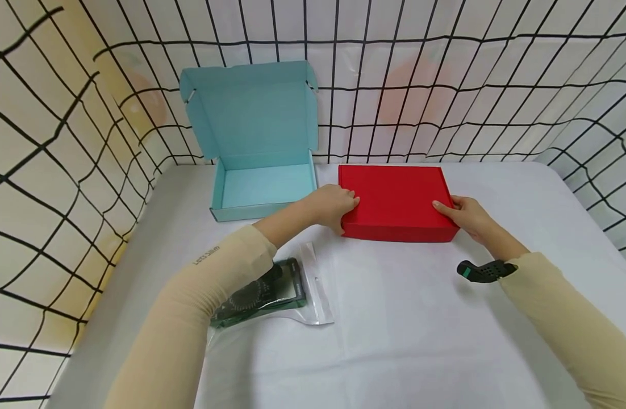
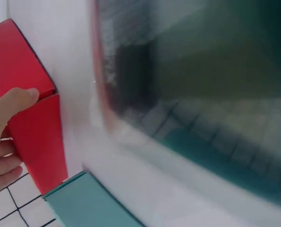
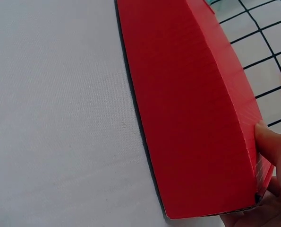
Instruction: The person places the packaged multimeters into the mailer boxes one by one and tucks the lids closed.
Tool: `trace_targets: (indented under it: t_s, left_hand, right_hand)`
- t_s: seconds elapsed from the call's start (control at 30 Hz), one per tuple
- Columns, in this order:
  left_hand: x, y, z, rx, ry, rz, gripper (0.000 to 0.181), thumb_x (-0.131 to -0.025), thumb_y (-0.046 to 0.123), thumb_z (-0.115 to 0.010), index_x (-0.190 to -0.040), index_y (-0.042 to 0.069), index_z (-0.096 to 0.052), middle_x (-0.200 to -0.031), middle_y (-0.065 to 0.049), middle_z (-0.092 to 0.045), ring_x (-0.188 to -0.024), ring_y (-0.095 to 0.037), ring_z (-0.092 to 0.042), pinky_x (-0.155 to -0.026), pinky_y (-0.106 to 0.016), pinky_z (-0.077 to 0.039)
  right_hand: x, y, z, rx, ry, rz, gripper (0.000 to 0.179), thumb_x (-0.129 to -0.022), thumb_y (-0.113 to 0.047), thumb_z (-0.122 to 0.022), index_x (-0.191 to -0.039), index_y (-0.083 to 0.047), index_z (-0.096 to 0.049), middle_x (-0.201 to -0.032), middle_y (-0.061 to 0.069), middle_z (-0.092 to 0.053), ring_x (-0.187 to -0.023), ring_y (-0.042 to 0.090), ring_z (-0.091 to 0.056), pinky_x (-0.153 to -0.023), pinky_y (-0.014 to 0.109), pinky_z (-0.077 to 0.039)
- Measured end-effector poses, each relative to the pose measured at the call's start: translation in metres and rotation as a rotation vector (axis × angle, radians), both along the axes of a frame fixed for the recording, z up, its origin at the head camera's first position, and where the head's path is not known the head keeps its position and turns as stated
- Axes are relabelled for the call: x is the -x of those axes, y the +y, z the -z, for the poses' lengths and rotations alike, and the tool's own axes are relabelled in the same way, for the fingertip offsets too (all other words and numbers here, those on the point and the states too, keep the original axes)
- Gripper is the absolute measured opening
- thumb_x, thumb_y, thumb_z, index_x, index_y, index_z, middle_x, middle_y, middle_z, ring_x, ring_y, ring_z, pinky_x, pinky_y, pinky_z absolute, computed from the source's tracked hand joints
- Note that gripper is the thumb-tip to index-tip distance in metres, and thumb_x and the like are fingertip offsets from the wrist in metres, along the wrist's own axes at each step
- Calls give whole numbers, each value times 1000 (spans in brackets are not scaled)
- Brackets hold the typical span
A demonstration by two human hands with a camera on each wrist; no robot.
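Note:
A closed red cardboard box [image 1: 395,196] lies flat on the white-covered table, between both hands. At its left end, my left hand [image 1: 333,207] grips the side near the front corner. The left wrist view shows that thumb [image 2: 24,97] on the box's edge, the other fingers partly hidden behind the side. My right hand [image 1: 468,216] holds the right end, thumb on top. In the right wrist view, its fingers [image 3: 260,215] curl round the lower corner of the box. Left of it stands a light blue box [image 1: 264,182] with its lid raised and nothing inside.
A clear zip bag [image 1: 318,295] with a dark green and black package inside lies under the left forearm. Black wire grid panels [image 1: 420,88] rise behind and to the left and right of the table [image 1: 395,341]. A black strap [image 1: 484,271] sits on the right wrist.

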State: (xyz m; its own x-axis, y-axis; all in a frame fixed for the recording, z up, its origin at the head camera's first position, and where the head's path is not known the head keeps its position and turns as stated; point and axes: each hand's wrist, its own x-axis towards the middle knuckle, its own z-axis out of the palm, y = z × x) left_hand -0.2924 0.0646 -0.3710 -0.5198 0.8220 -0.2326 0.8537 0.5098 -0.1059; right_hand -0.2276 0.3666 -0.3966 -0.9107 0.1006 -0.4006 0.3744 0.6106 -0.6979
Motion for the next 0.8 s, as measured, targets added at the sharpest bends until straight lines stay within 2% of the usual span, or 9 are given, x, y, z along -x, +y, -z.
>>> trace_targets:
  t_s: [0.23,0.4,0.53,0.63,0.73,0.8]
  left_hand:
    - [-4,-2,5,7,44,5,88,-70,43,-76,-141,10,-38,-137,-9,-47,-110,-22,-53,-88,-32,-48]
    - [-7,-5,8,13,93,11,88,-70,42,-76,-141,8,-37,-139,-11,-45,-114,-23,-52,-88,-33,-49]
    - [-10,-6,10,-7,72,-7,89,-71,39,-76,-142,6,-34,-142,-12,-41,-117,-24,-50,-90,-33,-48]
    - [-12,-5,10,-14,56,-16,90,-72,37,-76,-144,5,-31,-145,-13,-37,-126,-26,-43,-94,-34,-46]
    - [-13,-4,10,1,84,-3,89,-74,38,-74,-143,4,-30,-145,-14,-36,-130,-26,-39,-97,-35,-43]
    - [-14,-3,10,25,131,29,87,-74,38,-74,-142,2,-32,-143,-16,-39,-129,-27,-41,-98,-36,-42]
  right_hand:
    - [0,0,-1,-5,-6,5,92,-89,-56,-43,-144,7,-4,-135,32,-31,-114,38,-40,-74,19,-49]
    - [2,-3,0,5,-9,12,91,-89,-55,-44,-144,6,-6,-135,31,-33,-113,37,-41,-75,19,-48]
    - [1,-4,1,5,-11,19,91,-89,-56,-44,-145,6,-6,-136,31,-32,-115,39,-41,-88,30,-48]
    - [1,-3,1,10,-12,30,92,-88,-57,-43,-145,5,-5,-137,31,-31,-117,39,-39,-96,40,-44]
    - [0,-3,1,14,-9,37,92,-88,-58,-43,-145,4,-5,-138,31,-30,-117,40,-38,-98,42,-42]
    - [1,-2,2,12,-8,37,92,-88,-58,-43,-145,4,-5,-138,31,-30,-118,40,-38,-98,42,-42]
